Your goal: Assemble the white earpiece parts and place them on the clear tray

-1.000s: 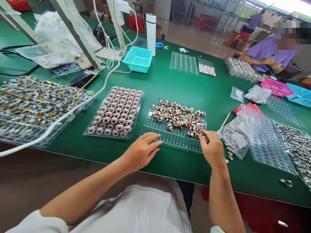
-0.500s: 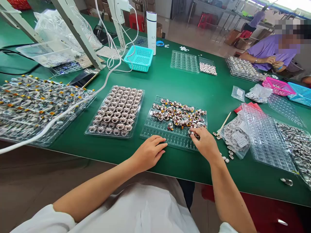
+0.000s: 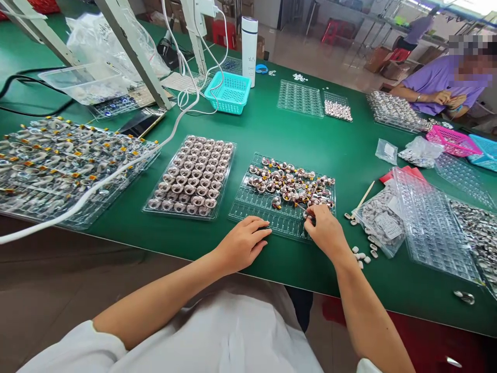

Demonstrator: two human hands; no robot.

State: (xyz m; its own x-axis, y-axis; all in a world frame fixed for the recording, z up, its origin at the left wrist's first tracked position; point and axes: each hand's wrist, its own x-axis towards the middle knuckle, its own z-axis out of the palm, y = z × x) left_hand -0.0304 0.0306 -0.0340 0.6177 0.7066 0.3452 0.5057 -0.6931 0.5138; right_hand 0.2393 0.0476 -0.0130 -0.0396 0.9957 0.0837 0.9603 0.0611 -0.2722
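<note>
My right hand (image 3: 325,228) is closed, thumb and fingertips pinched over the right front part of a clear plastic tray (image 3: 248,211). A small shiny round part (image 3: 305,215) shows at those fingertips, with a thin dark line beside it; what exactly they grip is partly hidden. Loose metallic parts with orange tabs (image 3: 289,186) are heaped across the tray's back half, while its front slots lie bare. At the tray's front left edge rests my left hand (image 3: 245,243), open, its fingers stretched out and holding nothing.
Left of it stands a tray of cup-shaped parts (image 3: 190,173), then stacked trays (image 3: 58,166) crossed by a white cable (image 3: 116,173). On the right are a bag of small parts (image 3: 378,215) and clear trays (image 3: 435,228). A turquoise basket (image 3: 229,93) and a co-worker (image 3: 442,90) are farther off.
The view has shifted slightly, so most things appear a little farther right. My right fingertips have made a small movement above the tray; my left hand stays at its edge.
</note>
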